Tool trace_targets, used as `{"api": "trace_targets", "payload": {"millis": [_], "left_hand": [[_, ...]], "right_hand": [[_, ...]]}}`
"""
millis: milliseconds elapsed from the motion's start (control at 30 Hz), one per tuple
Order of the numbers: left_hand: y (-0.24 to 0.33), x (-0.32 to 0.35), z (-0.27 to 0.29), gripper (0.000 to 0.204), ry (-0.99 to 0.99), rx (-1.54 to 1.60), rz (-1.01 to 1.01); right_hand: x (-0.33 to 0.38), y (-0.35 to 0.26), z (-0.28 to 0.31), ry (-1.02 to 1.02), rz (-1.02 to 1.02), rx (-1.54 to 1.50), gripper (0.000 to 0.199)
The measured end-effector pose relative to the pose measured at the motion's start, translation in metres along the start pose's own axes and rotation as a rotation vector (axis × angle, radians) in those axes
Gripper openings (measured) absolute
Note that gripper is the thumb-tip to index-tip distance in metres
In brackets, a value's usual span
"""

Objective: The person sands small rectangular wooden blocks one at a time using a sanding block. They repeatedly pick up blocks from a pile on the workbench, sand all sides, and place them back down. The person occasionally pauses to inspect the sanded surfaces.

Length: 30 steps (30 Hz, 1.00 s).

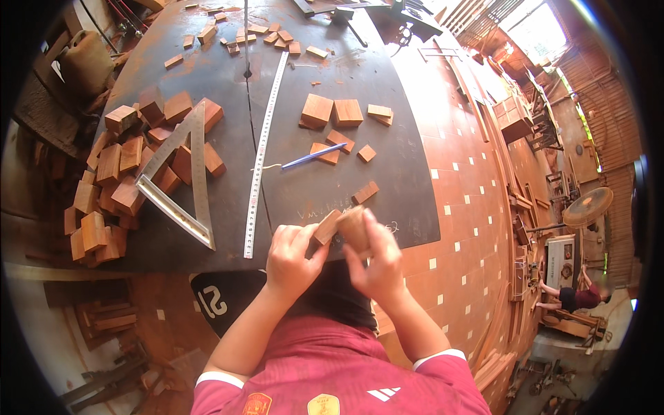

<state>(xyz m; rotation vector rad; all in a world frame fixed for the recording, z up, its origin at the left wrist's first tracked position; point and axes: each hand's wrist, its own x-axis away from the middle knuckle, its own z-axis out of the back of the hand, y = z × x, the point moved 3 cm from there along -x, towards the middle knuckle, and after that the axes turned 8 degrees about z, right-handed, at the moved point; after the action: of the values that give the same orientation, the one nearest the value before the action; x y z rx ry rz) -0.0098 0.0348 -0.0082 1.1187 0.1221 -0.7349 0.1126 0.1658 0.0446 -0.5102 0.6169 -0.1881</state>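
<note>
Head view: left hand (294,256) pinched a wood block (326,227), right hand (373,259) another (354,228), seemingly pressed together above the tabletop (332,187) near edge for fitting.

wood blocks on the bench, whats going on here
A person at a dark workbench holds small wooden pieces in both hands at its near edge: the left hand grips a flat wood piece, and the right hand holds a wood block against it. On the bench lie a steel ruler, a metal triangle square resting on a pile of wood blocks, and a blue pen among more offcuts.
</note>
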Motion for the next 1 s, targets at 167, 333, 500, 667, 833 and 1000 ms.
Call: {"api": "trace_targets", "payload": {"millis": [167,333,500,667,833,1000], "left_hand": [[0.001,0.0,0.0,0.038,-0.008,-0.016,0.001],[0.0,-0.001,0.001,0.039,-0.023,-0.005,0.003],[0.001,-0.001,0.001,0.04,-0.005,-0.009,0.015],[-0.001,-0.002,0.002,0.042,-0.018,-0.007,-0.001],[-0.001,-0.001,0.0,0.04,0.003,-0.008,-0.006],[0.001,-0.002,0.001,0.037,0.001,-0.023,-0.008]], "right_hand": [[0.0,-0.007,0.005,-0.059,-0.023,-0.106,0.078],[0.001,-0.021,-0.001,-0.054,0.055,-0.122,0.074],[-0.002,0.003,-0.003,-0.003,-0.111,-0.104,0.074],[0.004,-0.017,-0.002,-0.055,0.021,-0.108,0.073],[0.001,-0.005,-0.002,-0.025,0.002,-0.1,0.075],[0.0,0.002,-0.001,0.03,0.034,-0.029,0.075]]}}
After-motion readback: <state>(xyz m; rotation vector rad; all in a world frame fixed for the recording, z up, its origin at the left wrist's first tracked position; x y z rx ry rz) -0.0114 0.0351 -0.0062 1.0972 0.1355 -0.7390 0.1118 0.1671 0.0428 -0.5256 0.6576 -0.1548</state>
